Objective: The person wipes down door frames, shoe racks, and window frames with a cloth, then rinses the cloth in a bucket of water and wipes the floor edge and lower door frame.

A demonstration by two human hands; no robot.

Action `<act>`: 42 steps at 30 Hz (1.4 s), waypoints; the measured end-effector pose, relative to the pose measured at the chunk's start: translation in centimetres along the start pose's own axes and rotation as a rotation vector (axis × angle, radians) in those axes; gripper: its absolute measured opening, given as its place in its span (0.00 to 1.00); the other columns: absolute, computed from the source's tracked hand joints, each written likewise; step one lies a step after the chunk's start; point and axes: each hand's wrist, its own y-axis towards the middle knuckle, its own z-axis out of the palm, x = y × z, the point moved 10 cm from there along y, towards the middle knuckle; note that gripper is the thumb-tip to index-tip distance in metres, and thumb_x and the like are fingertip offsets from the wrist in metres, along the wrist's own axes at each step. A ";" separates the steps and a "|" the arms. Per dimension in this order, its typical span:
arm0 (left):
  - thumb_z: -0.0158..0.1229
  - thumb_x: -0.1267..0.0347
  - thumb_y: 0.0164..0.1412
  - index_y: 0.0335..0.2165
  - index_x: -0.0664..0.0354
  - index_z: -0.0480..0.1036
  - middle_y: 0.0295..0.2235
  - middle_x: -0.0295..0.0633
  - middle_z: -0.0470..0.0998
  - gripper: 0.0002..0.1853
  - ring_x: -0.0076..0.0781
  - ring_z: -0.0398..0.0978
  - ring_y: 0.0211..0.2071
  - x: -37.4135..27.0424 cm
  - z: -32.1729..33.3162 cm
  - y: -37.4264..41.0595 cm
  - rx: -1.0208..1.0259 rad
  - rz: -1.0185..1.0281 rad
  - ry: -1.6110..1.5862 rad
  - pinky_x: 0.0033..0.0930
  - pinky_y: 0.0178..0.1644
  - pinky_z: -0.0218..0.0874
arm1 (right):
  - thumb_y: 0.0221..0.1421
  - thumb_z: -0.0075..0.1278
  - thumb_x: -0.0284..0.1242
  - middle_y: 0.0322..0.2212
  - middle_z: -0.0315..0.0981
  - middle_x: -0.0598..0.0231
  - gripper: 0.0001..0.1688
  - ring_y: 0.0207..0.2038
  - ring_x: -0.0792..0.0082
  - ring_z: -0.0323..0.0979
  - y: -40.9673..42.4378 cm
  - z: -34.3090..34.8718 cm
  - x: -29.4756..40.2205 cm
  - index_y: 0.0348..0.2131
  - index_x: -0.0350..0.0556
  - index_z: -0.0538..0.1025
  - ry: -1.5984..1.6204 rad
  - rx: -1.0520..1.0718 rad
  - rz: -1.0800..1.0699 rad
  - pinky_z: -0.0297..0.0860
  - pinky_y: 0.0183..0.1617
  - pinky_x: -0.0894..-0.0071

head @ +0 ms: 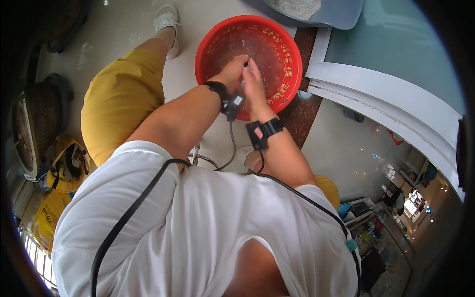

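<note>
A red plastic basin with yellow printed patterns inside its wall stands on the floor before me. Cloudy water lies in it. My left hand and my right hand are brought together over the near half of the basin, fingers pointing away from me. Something small, partly dark and partly whitish, shows between them; blur and the fingers hide what it is. Black straps with small cabled devices sit on both wrists, the left device close to the basin's near rim.
A grey-blue plastic container with white granular material stands beyond the basin. To the right are a white-framed glass door and a dark red stone threshold. My white shoe is left of the basin. Yellow bags lie further left.
</note>
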 end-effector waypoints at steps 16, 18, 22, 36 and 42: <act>0.50 0.54 0.65 0.41 0.57 0.72 0.38 0.47 0.77 0.18 0.47 0.73 0.44 3.2 3.5 -2.6 0.294 -0.122 -0.194 0.53 0.51 0.63 | 0.69 0.30 0.47 0.58 0.60 0.46 0.37 0.57 0.56 0.63 3.3 -1.9 0.7 0.61 0.33 0.59 -0.169 -0.027 0.045 0.59 0.62 0.62; 0.49 0.55 0.66 0.46 0.57 0.70 0.45 0.47 0.74 0.19 0.45 0.71 0.47 3.8 3.8 -3.0 0.264 -0.192 -0.196 0.55 0.53 0.62 | 0.69 0.28 0.44 0.58 0.61 0.45 0.33 0.61 0.53 0.60 5.0 -3.8 -0.9 0.60 0.39 0.63 -0.045 -0.055 -0.006 0.59 0.63 0.62; 0.37 0.48 0.70 0.49 0.58 0.66 0.47 0.49 0.73 0.26 0.46 0.71 0.48 -1.2 3.5 -4.9 0.124 -0.135 -0.167 0.55 0.54 0.61 | 0.61 0.45 0.34 0.52 0.66 0.46 0.25 0.55 0.48 0.64 0.7 -0.3 4.6 0.55 0.41 0.68 -0.580 0.083 -0.523 0.60 0.61 0.58; 0.35 0.51 0.71 0.50 0.65 0.67 0.40 0.51 0.75 0.28 0.39 0.73 0.36 -0.1 0.9 -2.7 -0.044 0.072 0.330 0.42 0.39 0.66 | 0.68 0.33 0.38 0.33 0.74 0.44 0.23 0.37 0.45 0.73 1.3 -1.4 4.3 0.34 0.35 0.71 -0.514 -0.115 -0.310 0.68 0.41 0.54; 0.43 0.49 0.68 0.42 0.67 0.74 0.24 0.43 0.75 0.29 0.31 0.70 0.23 -1.2 1.2 -2.2 0.046 0.221 0.780 0.33 0.26 0.61 | 0.71 0.29 0.43 0.30 0.74 0.61 0.27 0.38 0.63 0.74 3.9 -4.5 -1.4 0.35 0.43 0.73 0.034 -0.101 0.169 0.69 0.44 0.64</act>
